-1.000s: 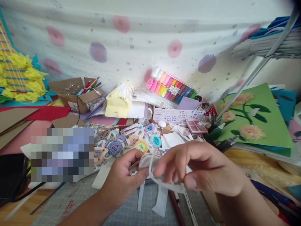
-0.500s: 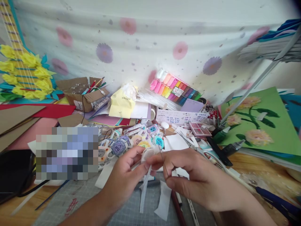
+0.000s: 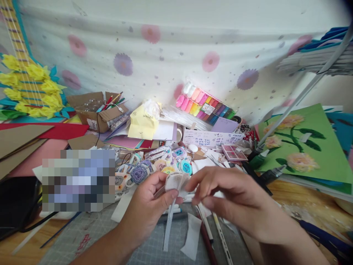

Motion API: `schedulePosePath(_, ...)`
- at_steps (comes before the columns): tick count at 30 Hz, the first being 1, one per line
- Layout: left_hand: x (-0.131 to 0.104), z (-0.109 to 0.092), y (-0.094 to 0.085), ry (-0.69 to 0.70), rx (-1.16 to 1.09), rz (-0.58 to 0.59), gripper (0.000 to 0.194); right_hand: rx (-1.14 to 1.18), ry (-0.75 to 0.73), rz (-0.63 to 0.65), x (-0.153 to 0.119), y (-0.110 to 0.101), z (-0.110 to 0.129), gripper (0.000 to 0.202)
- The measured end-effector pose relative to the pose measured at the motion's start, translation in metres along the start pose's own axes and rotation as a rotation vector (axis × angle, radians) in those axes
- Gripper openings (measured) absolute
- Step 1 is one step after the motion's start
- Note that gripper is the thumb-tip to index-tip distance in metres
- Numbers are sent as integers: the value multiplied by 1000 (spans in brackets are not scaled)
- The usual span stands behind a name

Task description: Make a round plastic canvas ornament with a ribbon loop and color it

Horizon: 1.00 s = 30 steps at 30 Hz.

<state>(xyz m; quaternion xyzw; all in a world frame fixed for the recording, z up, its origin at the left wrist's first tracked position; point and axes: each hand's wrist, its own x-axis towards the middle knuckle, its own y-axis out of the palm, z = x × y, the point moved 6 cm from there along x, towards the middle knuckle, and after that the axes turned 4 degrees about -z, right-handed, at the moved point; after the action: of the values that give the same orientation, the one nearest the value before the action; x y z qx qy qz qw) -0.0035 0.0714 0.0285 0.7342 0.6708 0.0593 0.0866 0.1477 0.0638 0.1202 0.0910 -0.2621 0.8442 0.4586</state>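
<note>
My left hand [image 3: 149, 204] pinches a small off-white, cloth-like piece [image 3: 176, 181] with a rounded top, its thumb pressed across the front. From its lower end a narrow white strip [image 3: 168, 230] hangs over the grey cutting mat [image 3: 110, 239]. Just right of the piece is my right hand [image 3: 228, 202], fingers curled toward the thumb and somewhat blurred. Whatever lies between those fingertips is too smeared to make out. Below the hands, a white scrap [image 3: 191, 235] rests on the mat beside a dark red stick [image 3: 207, 239] and pens.
Cut-out stickers and badges [image 3: 140, 173] are heaped behind the hands. A set of coloured clay [image 3: 208, 105], a cardboard box [image 3: 96, 116] and a green flower picture [image 3: 303, 147] stand farther back. Blue-handled pliers or scissors [image 3: 322, 233] lie at right; a black object [image 3: 19, 198] is at left.
My right hand has shifted slightly right, away from the off-white piece, and more of that piece shows. A thin dark needle-like line by its fingers no longer shows. My left hand keeps its hold.
</note>
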Motion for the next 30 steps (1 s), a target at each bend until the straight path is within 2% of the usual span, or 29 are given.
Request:
schedulePosePath(3, -1, 1, 0, -38, -7, -24, 13, 84, -66, -266, -2, -19, -3, 9)
schedulePosePath(5, -2, 0, 0, -32, 2, -30, 13, 138, -96, -345, -1, -22, -10, 11)
schedulePosePath(12, -1, 1, 0, -10, -5, 3, 13, 233, -69, -329, 6, -8, -30, 11)
schedulePosePath(19, -1, 3, -3, -8, 55, -6, 13, 156, -59, -373, 7, -5, -28, 12)
schedulePosePath(25, -3, 1, -2, 1, 105, -17, 12, 123, -74, -353, 8, -4, -25, 13)
schedulePosePath(30, -4, -3, -3, 88, 221, 5, 9, 9, -122, -358, 7, -3, -22, 13)
